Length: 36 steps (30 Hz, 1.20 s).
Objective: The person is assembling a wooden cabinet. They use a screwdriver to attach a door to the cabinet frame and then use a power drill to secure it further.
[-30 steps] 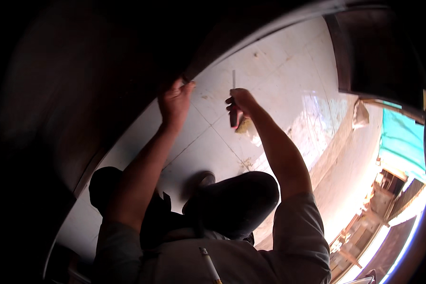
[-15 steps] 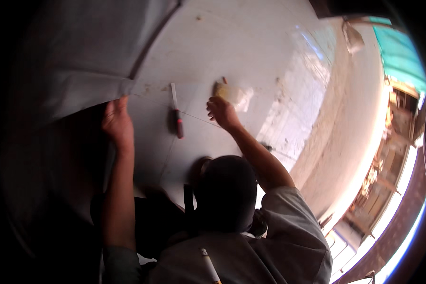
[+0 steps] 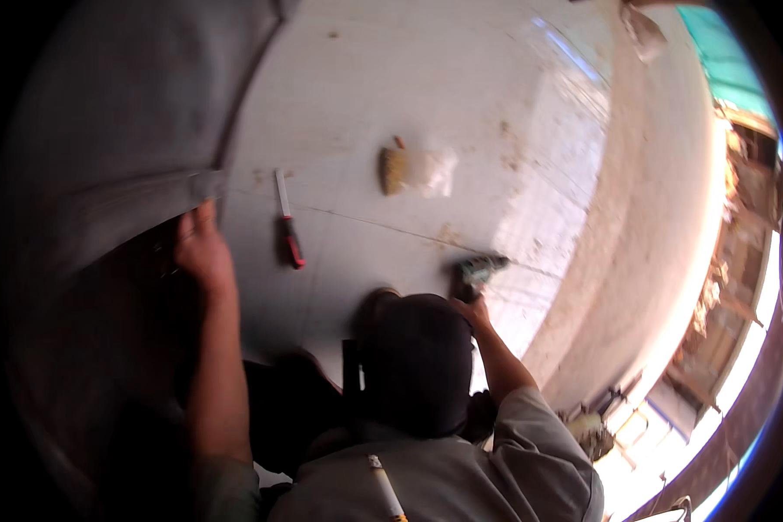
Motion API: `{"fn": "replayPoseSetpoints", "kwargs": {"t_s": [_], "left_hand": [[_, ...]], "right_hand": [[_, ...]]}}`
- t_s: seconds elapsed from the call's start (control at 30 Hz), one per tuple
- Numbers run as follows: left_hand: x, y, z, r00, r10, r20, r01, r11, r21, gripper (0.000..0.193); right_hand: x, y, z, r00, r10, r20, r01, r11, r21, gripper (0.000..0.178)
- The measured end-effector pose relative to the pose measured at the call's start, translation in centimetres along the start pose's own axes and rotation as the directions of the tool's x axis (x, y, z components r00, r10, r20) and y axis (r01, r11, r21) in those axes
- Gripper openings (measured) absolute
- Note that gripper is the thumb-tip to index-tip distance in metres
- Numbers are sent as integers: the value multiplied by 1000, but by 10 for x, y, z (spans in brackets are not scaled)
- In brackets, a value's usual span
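Observation:
My left hand (image 3: pixel 205 250) has its fingers up at the lower corner of a large dark grey panel (image 3: pixel 139 204), gripping its edge. My right hand (image 3: pixel 473 308) is closed around the handle of a dark green cordless drill (image 3: pixel 480 271) beside my right knee. The drill's front end points right. On the pale floor between my hands lies a tool with a flat metal blade and a red and black handle (image 3: pixel 289 228). Farther off sits a clear plastic bag (image 3: pixel 430 172) with yellowish-brown small pieces at its left end; their kind is too blurred to tell.
My dark-clad knee (image 3: pixel 416 365) rises in front of me, a shoe tip (image 3: pixel 379 301) beyond it. A cigarette (image 3: pixel 386 487) shows at the lower edge. A beige wall (image 3: pixel 622 217) curves along the right, past which are green sheeting (image 3: pixel 729 59) and wooden shelving (image 3: pixel 713 322).
My right hand has left the plastic bag, come back nearer and to the right, and taken hold of the drill. My left hand stays at the panel's edge. The view has shifted slightly.

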State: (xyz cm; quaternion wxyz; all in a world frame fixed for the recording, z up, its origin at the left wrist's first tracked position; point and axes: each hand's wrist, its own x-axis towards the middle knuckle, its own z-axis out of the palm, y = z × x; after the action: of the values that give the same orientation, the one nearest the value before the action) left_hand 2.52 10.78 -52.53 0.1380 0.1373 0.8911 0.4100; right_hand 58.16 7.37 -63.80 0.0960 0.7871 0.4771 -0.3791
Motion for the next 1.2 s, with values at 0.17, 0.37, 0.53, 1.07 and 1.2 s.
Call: {"fn": "replayPoseSetpoints", "kwargs": {"t_s": [0.17,0.37,0.53,1.07,1.2], "left_hand": [[5,-17,12,999,38,22,-31,962,-271,32],[-2,-29,12,993,114,-12,-109,906,-410,27],[5,-41,34,990,139,-18,-127,842,-525,32],[-3,-15,18,975,182,-127,-216,908,-359,25],[-5,-16,20,966,184,-181,-231,929,-289,32]], "right_hand": [[63,126,23,996,88,0,-88,995,52,65],[19,-4,-40,986,141,84,-164,834,526,58],[-6,-66,-141,999,25,-43,-17,986,169,36],[-216,-326,-182,630,-776,33,611,521,596,66],[-235,-325,-150,498,-823,274,695,568,442,71]]}}
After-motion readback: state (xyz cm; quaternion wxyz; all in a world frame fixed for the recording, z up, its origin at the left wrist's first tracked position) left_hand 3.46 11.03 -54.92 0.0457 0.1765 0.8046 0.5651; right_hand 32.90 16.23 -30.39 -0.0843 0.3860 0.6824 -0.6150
